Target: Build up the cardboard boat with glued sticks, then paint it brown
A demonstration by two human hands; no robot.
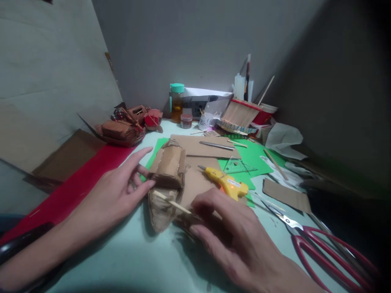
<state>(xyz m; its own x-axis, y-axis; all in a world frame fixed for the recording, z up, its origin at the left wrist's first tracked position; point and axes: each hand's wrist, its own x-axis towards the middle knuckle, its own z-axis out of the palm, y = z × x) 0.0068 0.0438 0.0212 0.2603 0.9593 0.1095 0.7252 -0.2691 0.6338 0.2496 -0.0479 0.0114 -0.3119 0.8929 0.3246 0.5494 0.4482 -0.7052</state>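
While right fingers (204, 198) hold stick (177, 206), boat (171, 162) lies leftward.

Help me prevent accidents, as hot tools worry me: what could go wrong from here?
The yellow glue gun lies close to the right hand with an orange light showing, so it may be hot enough to burn. The thin stick in that hand might scrape the cardboard boat it crosses. The scissors to its right could nick skin.

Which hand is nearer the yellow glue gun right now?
The right hand, just on the near side of the glue gun; the left hand is farther off, beside the cardboard boat.
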